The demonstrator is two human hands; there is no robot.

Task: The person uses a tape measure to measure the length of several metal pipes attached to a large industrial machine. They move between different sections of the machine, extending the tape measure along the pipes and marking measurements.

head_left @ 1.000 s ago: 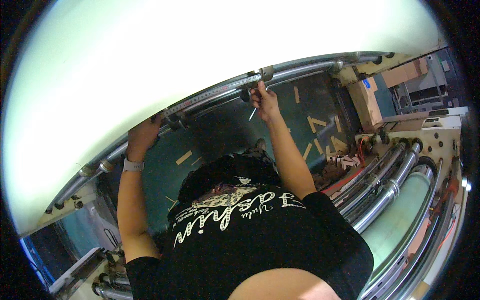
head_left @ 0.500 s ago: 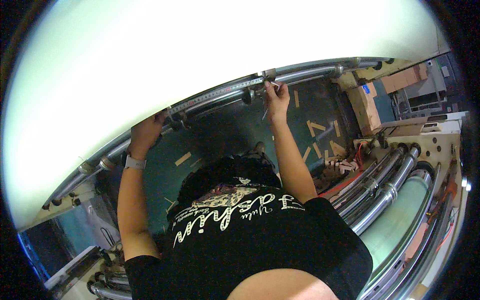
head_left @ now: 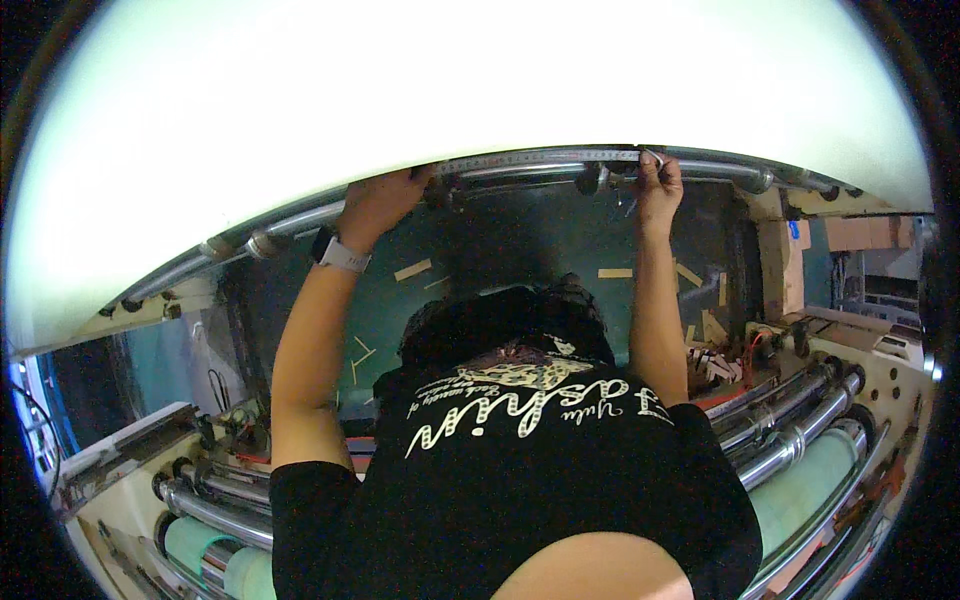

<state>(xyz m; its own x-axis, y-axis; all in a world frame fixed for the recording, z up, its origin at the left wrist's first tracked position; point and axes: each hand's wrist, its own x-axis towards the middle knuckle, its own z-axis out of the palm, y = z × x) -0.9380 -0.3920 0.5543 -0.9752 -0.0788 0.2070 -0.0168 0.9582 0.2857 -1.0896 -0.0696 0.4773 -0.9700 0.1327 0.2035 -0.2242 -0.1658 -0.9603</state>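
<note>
Both arms reach out ahead, well apart; I see the left arm point(head_left: 312, 340) slanting inward, the left hand point(head_left: 385, 205) angled toward the right, its fingertips hard to make out, while the right arm point(head_left: 657, 310) runs nearly straight, the right hand's point(head_left: 660, 190) thumb and fingers drawn into a pinch

Premises are an industrial workshop or factory floor fitted with roller machinery. Evidence: metal shafts point(head_left: 295, 228) carrying collars span the upper machine section; polished rollers point(head_left: 795, 445) and a pale green cylinder point(head_left: 812, 483) sit in a cream machine frame point(head_left: 890, 385) at right. Red wiring point(head_left: 752, 345) is exposed. Cardboard-coloured strips point(head_left: 615, 273) litter the dark green floor point(head_left: 520, 243). Brown cardboard boxes point(head_left: 868, 234) stand beyond.
</note>
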